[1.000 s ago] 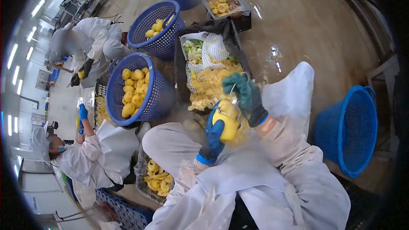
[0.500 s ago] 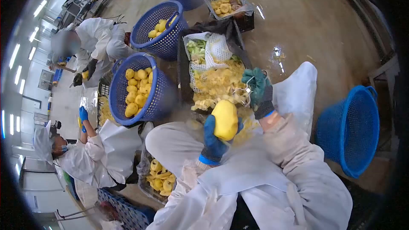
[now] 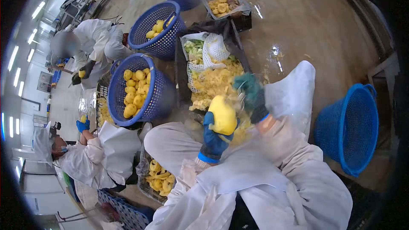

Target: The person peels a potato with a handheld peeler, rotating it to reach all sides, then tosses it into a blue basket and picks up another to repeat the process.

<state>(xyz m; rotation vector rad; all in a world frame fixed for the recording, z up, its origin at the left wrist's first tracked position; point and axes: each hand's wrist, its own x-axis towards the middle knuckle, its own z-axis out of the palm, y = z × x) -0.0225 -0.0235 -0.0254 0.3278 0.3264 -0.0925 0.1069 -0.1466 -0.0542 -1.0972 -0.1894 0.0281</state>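
Note:
My left hand (image 3: 214, 139), in a blue glove, is wrapped round a large peeled yellow potato or similar item (image 3: 223, 115). Just to its upper right, my right hand (image 3: 251, 91), in a green glove, is closed on a metal peeler (image 3: 241, 96), which looks blurred. Beyond both hands a black-lined crate (image 3: 183, 83) holds yellow peelings (image 3: 215, 83), green scraps and white netting (image 3: 214, 49).
Blue-purple baskets (image 3: 164, 96) of yellow produce stand at the left and top. An empty blue basket (image 3: 347, 132) is at right. Two co-workers (image 3: 91, 157) sit at left. A crate (image 3: 159, 179) of yellow pieces lies beside my leg.
My right hand has moved left and closer to the yellow item. My left hand has tilted the item, and the view has shifted slightly. The nearer co-worker's hands have shifted.

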